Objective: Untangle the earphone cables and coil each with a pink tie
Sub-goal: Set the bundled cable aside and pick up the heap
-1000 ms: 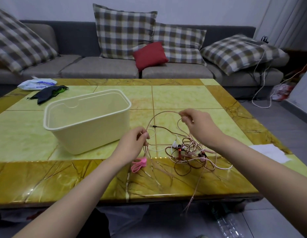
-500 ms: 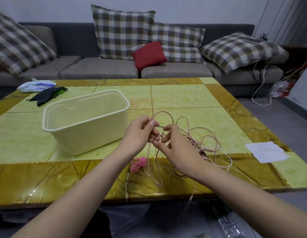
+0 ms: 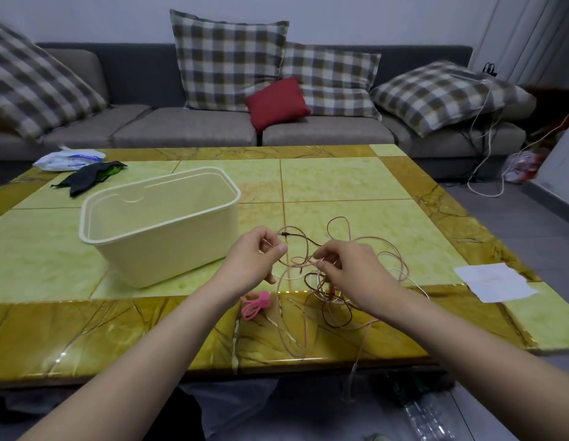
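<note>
We are early on: our left hand [image 3: 254, 262] pinches the cables [image 3: 323, 289] near a plug, our right hand [image 3: 350, 272] pinches a strand above the tangle at the table's [image 3: 340, 183] near edge; nothing is coiled yet, and the ties [image 3: 256, 303] lie unused alongside

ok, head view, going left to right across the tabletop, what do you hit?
white plastic bag → cream tub → pink ties → earphone cables → white paper sheet. The dark cloth is left out because it overlaps the bag and tub.
</note>
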The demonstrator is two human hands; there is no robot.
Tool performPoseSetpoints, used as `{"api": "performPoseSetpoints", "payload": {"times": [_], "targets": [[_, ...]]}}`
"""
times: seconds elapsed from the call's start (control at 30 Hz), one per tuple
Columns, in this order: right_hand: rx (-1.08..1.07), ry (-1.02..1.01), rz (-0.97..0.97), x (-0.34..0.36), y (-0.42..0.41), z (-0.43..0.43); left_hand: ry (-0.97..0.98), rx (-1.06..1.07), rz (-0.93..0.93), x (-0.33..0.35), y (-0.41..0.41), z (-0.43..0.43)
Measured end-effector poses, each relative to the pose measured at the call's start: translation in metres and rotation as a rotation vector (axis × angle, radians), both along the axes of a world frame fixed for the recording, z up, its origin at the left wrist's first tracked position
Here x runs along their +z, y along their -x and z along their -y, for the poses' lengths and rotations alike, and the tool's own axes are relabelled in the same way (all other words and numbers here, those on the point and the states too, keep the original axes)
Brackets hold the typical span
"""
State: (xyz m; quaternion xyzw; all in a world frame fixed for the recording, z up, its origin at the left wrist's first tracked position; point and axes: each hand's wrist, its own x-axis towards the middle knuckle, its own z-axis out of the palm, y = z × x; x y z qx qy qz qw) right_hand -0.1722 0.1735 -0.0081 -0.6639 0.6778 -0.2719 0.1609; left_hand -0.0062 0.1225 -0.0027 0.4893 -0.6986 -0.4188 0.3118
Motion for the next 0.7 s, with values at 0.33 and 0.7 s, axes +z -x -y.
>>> {"api": "performPoseSetpoints", "payload": {"times": [0.33,0.7], "targets": [[-0.049,0.128,0.126,0.022,0.017,0.006,0.081,0.211,0.244,0.006,-0.005,0.019],[0.049,0.193,0.195,0.035,0.007,0.005,0.264,-0.159,0.189,0.025,0.028,0.011]]}}
